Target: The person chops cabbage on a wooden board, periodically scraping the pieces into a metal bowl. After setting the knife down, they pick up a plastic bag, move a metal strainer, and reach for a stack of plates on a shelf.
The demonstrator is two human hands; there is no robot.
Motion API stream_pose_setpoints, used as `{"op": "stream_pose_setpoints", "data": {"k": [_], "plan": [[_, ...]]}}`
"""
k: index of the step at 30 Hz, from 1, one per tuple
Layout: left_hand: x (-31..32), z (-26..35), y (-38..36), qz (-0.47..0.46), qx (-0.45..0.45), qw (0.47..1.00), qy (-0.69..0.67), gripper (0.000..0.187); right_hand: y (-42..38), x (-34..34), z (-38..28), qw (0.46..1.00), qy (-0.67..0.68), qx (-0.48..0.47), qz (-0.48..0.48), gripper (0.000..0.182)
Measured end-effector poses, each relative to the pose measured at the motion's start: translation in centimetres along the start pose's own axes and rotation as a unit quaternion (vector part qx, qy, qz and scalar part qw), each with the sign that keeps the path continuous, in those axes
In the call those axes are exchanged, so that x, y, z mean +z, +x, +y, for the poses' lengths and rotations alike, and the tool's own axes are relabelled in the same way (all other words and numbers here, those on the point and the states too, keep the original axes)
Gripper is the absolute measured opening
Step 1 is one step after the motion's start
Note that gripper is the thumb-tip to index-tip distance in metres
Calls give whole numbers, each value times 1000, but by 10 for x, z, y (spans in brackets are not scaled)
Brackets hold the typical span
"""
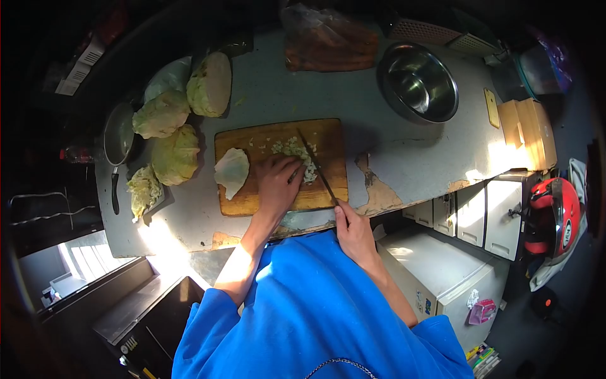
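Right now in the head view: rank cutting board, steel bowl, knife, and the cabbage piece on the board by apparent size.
1. Cutting board
2. Steel bowl
3. Cabbage piece and knife: unsure. The knife looks longer but much thinner, and the right hand hides its handle.

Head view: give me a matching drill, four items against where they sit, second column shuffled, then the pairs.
Items:
1. knife
2. steel bowl
3. cabbage leaf piece
4. chopped cabbage

Places:
A. left part of the cutting board
B. under the left hand, mid-board
C. in the right hand, blade across the board
D. far right of the table, off the board

Pairs: 1-C, 2-D, 3-A, 4-B
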State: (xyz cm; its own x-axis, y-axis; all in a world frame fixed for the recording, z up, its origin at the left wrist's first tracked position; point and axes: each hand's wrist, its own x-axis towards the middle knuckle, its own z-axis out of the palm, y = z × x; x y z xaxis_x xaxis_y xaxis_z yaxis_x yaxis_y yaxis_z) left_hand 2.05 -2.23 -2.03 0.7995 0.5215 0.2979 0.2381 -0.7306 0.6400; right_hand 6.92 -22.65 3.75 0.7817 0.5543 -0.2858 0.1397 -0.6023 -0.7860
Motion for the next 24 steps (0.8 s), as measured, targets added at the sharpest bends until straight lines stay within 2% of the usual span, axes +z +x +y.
{"op": "stream_pose_setpoints", "data": {"k": [1,5,8,11,13,14,15,16,17,19,24], "plan": [[-2,0,-1,24,-10,999,-24,16,-1,3,1,1000,-9,-19,0,30],[-14,2,-2,39,-15,999,-5,16,-1,8,-5,999,-48,7,-17,31],[-10,4,2,25,-14,1000,-5,17,2,7,-2,999,-27,-18,-7,32],[-15,17,5,22,-23,999,-9,18,-2,4,-1,999,30,1,14,33],[-22,31,9,-11,-153,981,-118,20,-4,1,-2,995,86,38,-11,36],[-23,34,10,-12,-152,981,-120,20,-4,-1,-4,996,85,40,-9,36],[-24,37,9,-50,-254,933,-251,23,-5,-3,-7,993,102,49,-15,36],[-23,39,9,-86,-348,855,-374,26,-6,-4,-10,991,119,58,-21,36],[-22,40,9,-88,-348,855,-374,26,-8,-6,-13,991,120,60,-20,36],[-21,39,8,-119,-374,796,-461,32,-9,-6,-18,988,134,63,-35,36],[-14,24,3,-138,-373,801,-448,32,-10,-3,-17,987,136,61,-55,36]]}}
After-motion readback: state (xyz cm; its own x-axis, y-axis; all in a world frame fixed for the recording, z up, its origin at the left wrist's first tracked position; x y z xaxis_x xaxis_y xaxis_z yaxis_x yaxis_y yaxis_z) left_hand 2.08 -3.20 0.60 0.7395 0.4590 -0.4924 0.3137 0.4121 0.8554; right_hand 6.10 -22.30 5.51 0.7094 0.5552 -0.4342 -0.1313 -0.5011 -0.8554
